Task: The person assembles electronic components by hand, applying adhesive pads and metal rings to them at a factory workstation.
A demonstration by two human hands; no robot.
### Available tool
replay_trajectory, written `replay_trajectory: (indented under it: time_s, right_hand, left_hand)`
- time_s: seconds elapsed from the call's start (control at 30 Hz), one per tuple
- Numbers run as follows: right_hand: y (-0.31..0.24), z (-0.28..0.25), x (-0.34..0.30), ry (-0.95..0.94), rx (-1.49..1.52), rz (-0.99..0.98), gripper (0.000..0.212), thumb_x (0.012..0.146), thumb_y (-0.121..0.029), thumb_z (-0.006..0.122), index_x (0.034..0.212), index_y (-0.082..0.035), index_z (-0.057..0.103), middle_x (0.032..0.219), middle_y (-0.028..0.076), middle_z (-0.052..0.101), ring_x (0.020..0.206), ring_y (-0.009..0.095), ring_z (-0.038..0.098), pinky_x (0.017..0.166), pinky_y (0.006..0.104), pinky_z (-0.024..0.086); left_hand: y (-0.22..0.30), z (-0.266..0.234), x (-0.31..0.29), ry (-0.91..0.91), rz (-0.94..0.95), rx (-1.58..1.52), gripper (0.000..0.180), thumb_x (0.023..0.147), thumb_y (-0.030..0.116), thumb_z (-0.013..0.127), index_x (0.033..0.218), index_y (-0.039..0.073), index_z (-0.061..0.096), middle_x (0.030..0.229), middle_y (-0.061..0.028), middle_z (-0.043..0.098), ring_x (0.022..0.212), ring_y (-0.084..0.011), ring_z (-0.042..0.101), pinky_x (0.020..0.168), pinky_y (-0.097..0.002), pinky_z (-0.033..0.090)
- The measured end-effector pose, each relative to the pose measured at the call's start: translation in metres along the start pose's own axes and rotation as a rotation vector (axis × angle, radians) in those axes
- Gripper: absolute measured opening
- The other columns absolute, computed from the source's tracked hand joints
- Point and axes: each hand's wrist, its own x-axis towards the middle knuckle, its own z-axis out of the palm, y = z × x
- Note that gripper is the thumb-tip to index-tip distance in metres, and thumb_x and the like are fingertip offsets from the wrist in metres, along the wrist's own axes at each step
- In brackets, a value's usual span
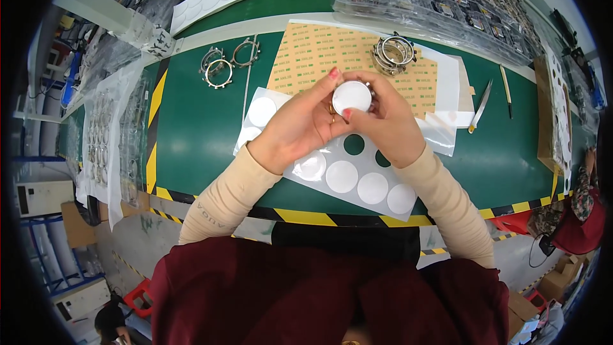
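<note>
Both hands meet over the middle of the table around a small round metal watch case, its face covered by a white round film disc [352,98]. My left hand [297,124] cups the case from the left, thumb and fingers at its rim. My right hand [396,121] grips it from the right, the thumb pressing on the disc's lower edge. Below them lies a translucent sheet [365,167] of white round stickers, with several discs on it and green table showing through two round gaps. Part of this sheet is hidden under my hands and wrists.
Tan printed paper [313,51] lies beyond my hands, bearing stacked watch cases [394,52]. More cases [219,73] sit at left. Tweezers [481,106] and a thin stick tool [506,91] lie right, near a cardboard box [548,115]. Clear trays [383,3] stand behind.
</note>
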Motion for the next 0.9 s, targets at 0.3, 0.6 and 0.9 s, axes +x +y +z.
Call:
replay_trajectory:
  time_s: [0.3,0.6,0.9]
  right_hand:
    - [0.004,-0.002,0.004,0.123,0.026,-0.039,0.037,0.078,0.005,0.052,0.114,-0.002,0.047,0.106,0.01,0.046,0.082,0.014,0.056,0.069,0.0247,0.05]
    - [-0.007,-0.018,-0.005,0.181,-0.513,-0.52,0.017,0.075,0.003,0.061,0.089,-0.002,0.054,0.097,0.01,0.057,0.091,0.018,0.055,0.082,0.027,0.043]
    - [-0.086,-0.261,-0.066,0.994,-0.931,-0.597,0.01,0.084,-0.009,0.059,0.091,-0.002,0.059,0.083,0.004,0.063,0.075,0.008,0.057,0.069,0.0214,0.045]
  left_hand:
    - [0.0,-0.003,0.001,0.011,0.059,0.0,0.034,0.094,0.028,0.043,0.118,0.003,0.041,0.11,-0.0104,0.052,0.101,-0.0189,0.055,0.092,-0.0403,0.046]
    - [-0.003,-0.004,0.01,0.036,0.044,-0.125,0.033,0.095,0.028,0.04,0.112,0.0,0.043,0.102,-0.0135,0.055,0.102,-0.0241,0.053,0.097,-0.0422,0.043]
    - [-0.002,-0.012,0.001,0.036,0.072,-0.186,0.025,0.094,0.025,0.042,0.09,0.0,0.044,0.096,-0.013,0.056,0.1,-0.0274,0.054,0.096,-0.0446,0.043]
